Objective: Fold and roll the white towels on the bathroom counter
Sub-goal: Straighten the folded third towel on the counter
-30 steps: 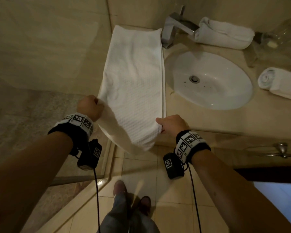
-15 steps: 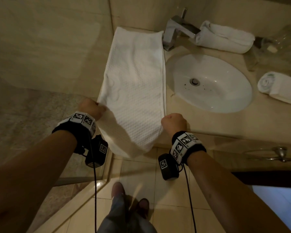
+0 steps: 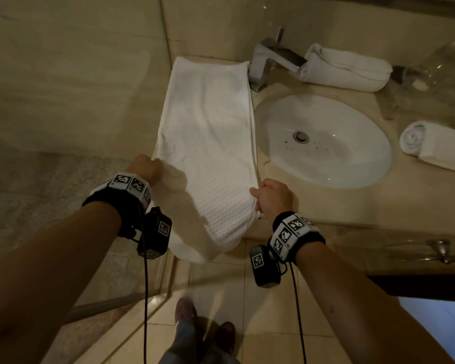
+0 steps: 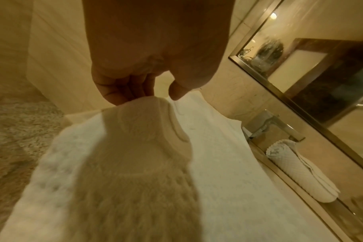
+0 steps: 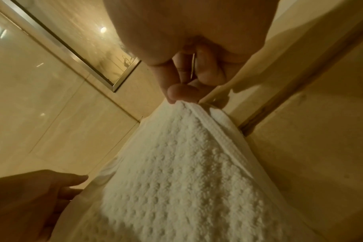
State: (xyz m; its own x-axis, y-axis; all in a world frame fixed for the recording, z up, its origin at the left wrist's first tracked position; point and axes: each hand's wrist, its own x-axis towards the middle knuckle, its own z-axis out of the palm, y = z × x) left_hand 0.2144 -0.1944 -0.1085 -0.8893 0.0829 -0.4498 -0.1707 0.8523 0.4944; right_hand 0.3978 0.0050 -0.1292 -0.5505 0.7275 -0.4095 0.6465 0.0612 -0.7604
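Observation:
A long white waffle-weave towel (image 3: 208, 132) lies folded lengthwise on the counter left of the sink, its near end hanging over the front edge. My left hand (image 3: 153, 169) grips the towel's left edge; in the left wrist view my curled fingers (image 4: 124, 93) pinch a fold of the towel (image 4: 147, 134). My right hand (image 3: 258, 199) pinches the right hemmed edge near the counter's front; the right wrist view shows thumb and fingers (image 5: 178, 93) closed on the towel's hem (image 5: 197, 114).
A white oval sink (image 3: 323, 140) with a chrome faucet (image 3: 268, 61) sits right of the towel. One rolled towel (image 3: 344, 68) lies behind the faucet, another (image 3: 431, 144) at the right. A glass jar (image 3: 441, 72) stands at the back right. A wall borders the left.
Both hands have moved slightly forward along the towel's edges while keeping hold; the near end now sags a bit more over the counter edge.

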